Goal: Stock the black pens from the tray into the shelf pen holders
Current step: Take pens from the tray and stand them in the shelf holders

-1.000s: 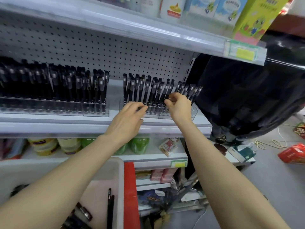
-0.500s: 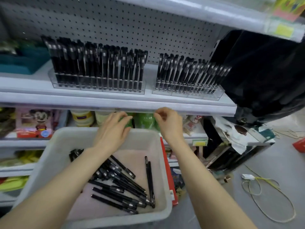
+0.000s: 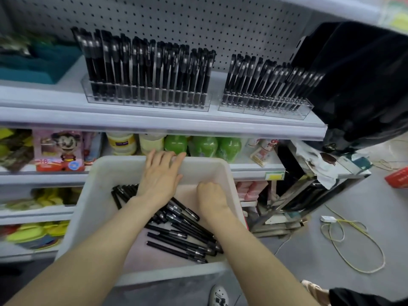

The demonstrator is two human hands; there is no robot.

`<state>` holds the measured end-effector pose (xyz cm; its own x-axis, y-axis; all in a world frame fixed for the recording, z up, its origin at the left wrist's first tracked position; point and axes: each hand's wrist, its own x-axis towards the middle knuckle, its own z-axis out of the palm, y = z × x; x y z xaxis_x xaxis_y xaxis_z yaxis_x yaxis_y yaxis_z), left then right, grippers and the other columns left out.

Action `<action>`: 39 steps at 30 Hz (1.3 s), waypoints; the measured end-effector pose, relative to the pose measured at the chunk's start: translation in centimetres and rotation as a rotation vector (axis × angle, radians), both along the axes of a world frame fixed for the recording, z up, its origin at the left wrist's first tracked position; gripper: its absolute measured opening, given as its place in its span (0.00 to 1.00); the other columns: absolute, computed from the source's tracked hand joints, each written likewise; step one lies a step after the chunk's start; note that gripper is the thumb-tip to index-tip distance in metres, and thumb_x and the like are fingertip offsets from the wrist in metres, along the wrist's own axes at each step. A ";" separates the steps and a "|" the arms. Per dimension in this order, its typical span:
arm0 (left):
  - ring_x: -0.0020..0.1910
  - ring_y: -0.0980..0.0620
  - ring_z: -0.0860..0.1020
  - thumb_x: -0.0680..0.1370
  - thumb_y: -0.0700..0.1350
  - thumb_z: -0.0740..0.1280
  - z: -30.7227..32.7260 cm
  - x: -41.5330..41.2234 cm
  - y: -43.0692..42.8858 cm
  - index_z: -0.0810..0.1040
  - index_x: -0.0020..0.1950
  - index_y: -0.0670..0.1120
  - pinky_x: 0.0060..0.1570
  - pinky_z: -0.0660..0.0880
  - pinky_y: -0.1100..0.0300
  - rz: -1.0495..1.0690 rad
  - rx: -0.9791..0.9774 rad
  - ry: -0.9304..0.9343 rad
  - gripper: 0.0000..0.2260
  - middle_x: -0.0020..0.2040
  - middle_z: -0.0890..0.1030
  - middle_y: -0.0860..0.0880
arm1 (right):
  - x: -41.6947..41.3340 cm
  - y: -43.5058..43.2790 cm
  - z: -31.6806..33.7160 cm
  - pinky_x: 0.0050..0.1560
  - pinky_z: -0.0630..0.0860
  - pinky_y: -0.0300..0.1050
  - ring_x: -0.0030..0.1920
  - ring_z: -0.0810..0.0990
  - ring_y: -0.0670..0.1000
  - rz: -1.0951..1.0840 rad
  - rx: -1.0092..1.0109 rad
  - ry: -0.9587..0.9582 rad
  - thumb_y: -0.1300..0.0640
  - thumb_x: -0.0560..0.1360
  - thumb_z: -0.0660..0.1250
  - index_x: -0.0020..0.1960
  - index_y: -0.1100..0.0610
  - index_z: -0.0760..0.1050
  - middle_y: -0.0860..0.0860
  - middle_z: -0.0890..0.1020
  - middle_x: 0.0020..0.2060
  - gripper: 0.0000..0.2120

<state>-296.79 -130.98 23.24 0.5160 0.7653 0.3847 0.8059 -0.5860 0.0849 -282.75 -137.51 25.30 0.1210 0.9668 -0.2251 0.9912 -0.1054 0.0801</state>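
Most slots look filled, yet stocking is unfinished. Left holder (image 3: 145, 100), above the left hand (image 3: 160, 173), is packed. That hand lies flat over the far rim of the tray (image 3: 88, 206), fingers straight and together, holding nothing. Pens (image 3: 183, 235) lie loose between the wrists. Right hand (image 3: 209, 195) is curled inside the tray; whether it pinches a pen cannot be told. Right holder (image 3: 265, 107), above it, seems nearly full.

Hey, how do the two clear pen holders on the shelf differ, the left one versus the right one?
The left holder looks wider and carries more black pens than the right holder. The left holder's pens stand nearly upright; the right holder's lean to the right. Both are clear plastic and sit on the same shelf.
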 end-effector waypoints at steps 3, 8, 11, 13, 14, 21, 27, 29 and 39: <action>0.60 0.39 0.71 0.74 0.48 0.69 0.0 0.0 0.1 0.70 0.71 0.44 0.70 0.56 0.42 0.000 -0.014 0.002 0.26 0.61 0.75 0.41 | 0.5 0.4 -0.3 0.56 0.75 0.51 0.59 0.79 0.59 -0.074 0.020 0.104 0.67 0.77 0.60 0.62 0.60 0.73 0.58 0.80 0.58 0.14; 0.60 0.40 0.72 0.76 0.47 0.67 0.3 0.0 0.2 0.72 0.70 0.45 0.70 0.55 0.44 0.000 -0.047 -0.058 0.23 0.60 0.77 0.42 | 1.4 1.9 -0.7 0.56 0.76 0.47 0.54 0.80 0.56 -0.209 0.235 0.559 0.61 0.76 0.65 0.62 0.55 0.76 0.56 0.83 0.53 0.15; 0.62 0.41 0.72 0.78 0.49 0.61 1.0 0.1 0.4 0.74 0.69 0.46 0.70 0.56 0.47 -0.021 -0.137 -0.178 0.20 0.61 0.77 0.44 | 2.1 2.6 1.5 0.48 0.75 0.40 0.43 0.78 0.46 -0.186 0.474 0.889 0.62 0.75 0.69 0.57 0.57 0.79 0.47 0.82 0.44 0.11; 0.64 0.44 0.71 0.81 0.49 0.60 2.2 0.6 0.2 0.75 0.68 0.47 0.67 0.62 0.51 -0.060 -0.231 -0.258 0.17 0.63 0.76 0.47 | 2.8 3.1 3.5 0.45 0.79 0.44 0.42 0.79 0.46 -0.185 0.616 1.091 0.64 0.74 0.69 0.53 0.54 0.79 0.45 0.80 0.41 0.10; 0.64 0.46 0.71 0.81 0.51 0.60 2.8 1.0 0.0 0.76 0.67 0.48 0.65 0.64 0.53 -0.082 -0.266 -0.270 0.16 0.63 0.76 0.48 | 3.1 3.3 4.5 0.43 0.80 0.44 0.43 0.79 0.48 -0.199 0.676 1.181 0.65 0.74 0.70 0.52 0.53 0.78 0.46 0.80 0.41 0.10; 0.57 0.47 0.73 0.79 0.51 0.65 5.9 4.8 0.9 0.82 0.54 0.44 0.53 0.68 0.57 -0.093 -0.228 -0.305 0.12 0.56 0.79 0.50 | 6.0 4.5 9.0 0.40 0.78 0.39 0.35 0.80 0.48 -0.365 0.800 1.596 0.64 0.76 0.69 0.53 0.55 0.77 0.55 0.80 0.41 0.08; 0.55 0.48 0.72 0.79 0.51 0.65 7.9 8.9 2.6 0.82 0.54 0.47 0.54 0.69 0.55 -0.136 -0.163 -0.256 0.11 0.54 0.78 0.51 | 9.2 4.2 9.1 0.42 0.78 0.41 0.35 0.80 0.50 -0.363 0.721 1.567 0.64 0.76 0.69 0.47 0.60 0.77 0.57 0.81 0.36 0.02; 0.58 0.48 0.72 0.79 0.51 0.65 8.8 10.5 3.1 0.80 0.59 0.48 0.57 0.71 0.53 -0.154 -0.137 -0.247 0.12 0.57 0.77 0.52 | 11.4 4.4 9.7 0.42 0.79 0.41 0.35 0.81 0.52 -0.380 0.751 1.551 0.63 0.76 0.69 0.46 0.59 0.77 0.57 0.82 0.35 0.02; 0.70 0.44 0.65 0.79 0.46 0.65 13.3 17.6 7.7 0.67 0.73 0.43 0.66 0.69 0.48 -0.107 0.085 -0.127 0.23 0.71 0.69 0.45 | 24.2 7.3 17.1 0.48 0.80 0.56 0.36 0.83 0.50 -0.306 1.149 0.960 0.52 0.77 0.66 0.46 0.54 0.74 0.50 0.83 0.34 0.06</action>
